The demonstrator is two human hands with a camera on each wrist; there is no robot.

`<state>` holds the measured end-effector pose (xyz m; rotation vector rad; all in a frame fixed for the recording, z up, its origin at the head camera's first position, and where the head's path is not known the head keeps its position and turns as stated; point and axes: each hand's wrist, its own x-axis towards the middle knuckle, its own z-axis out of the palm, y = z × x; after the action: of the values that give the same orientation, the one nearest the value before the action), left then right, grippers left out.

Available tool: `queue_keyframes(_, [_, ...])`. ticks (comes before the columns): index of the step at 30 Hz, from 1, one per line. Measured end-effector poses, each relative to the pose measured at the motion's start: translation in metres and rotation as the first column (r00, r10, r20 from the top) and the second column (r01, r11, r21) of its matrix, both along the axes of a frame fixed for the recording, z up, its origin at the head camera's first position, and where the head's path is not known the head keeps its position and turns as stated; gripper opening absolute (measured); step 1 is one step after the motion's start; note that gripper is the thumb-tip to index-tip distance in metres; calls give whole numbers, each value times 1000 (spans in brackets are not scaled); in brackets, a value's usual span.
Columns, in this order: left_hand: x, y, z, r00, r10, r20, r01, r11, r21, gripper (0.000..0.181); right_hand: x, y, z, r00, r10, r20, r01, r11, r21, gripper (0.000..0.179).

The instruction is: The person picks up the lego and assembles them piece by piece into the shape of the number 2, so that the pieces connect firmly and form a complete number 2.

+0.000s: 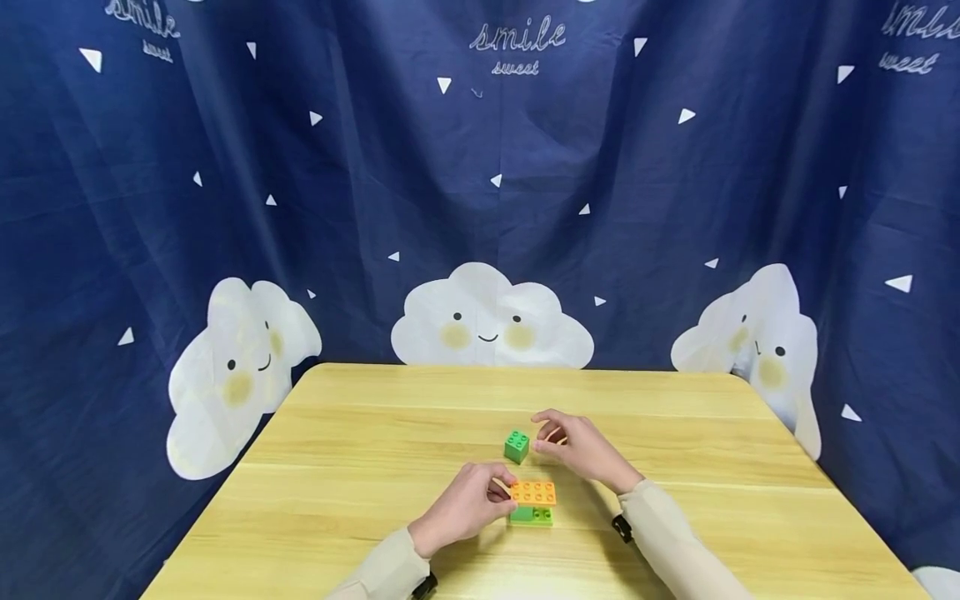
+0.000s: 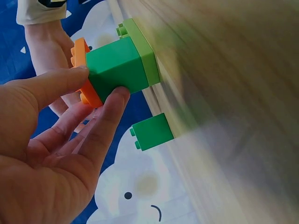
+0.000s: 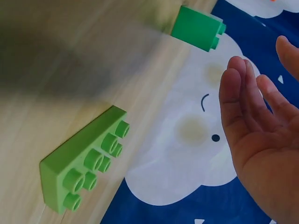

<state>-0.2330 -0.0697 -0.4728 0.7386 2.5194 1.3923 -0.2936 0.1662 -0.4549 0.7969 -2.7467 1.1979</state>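
Note:
My left hand (image 1: pixel 467 504) grips a small stack of toy building bricks at its left end, thumb and fingertips on the orange plate and the green brick below it. The orange plate (image 1: pixel 534 492) is on top, a green brick (image 2: pixel 117 65) in the middle and a light green plate (image 2: pixel 145 51) at the bottom. Beyond the stack stands a loose green brick (image 1: pixel 517 447), studs up. To its right hovers my right hand (image 1: pixel 581 450), fingers loosely bent and holding nothing. The right wrist view also has a separate light green plate (image 3: pixel 79 144) with studs; the head view does not show it.
The bricks stand on a pale wooden table (image 1: pixel 360 467). Behind it and along both sides hangs a dark blue curtain (image 1: pixel 360 167) with white clouds and triangles.

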Motion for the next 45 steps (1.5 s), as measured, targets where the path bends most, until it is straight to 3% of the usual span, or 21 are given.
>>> queue_keyframes(22, [4, 0, 3, 1000, -16, -8, 16, 1000, 11, 19, -24, -20, -22, 1000, 7, 8, -8, 997, 74, 43])
queue_keyframes(28, [4, 0, 3, 1000, -13, -10, 13, 1000, 8, 19, -25, -23, -23, 999, 34, 5, -35, 996, 83, 42])
queue_keyframes(35, [4, 0, 3, 1000, -11, -9, 11, 1000, 1, 19, -26, -24, -25, 999, 50, 17, -51, 996, 77, 28])
queue_keyframes(45, [4, -1, 2, 1000, -10, -18, 10, 1000, -7, 19, -23, -23, -23, 1000, 24, 14, -25, 994, 107, 27])
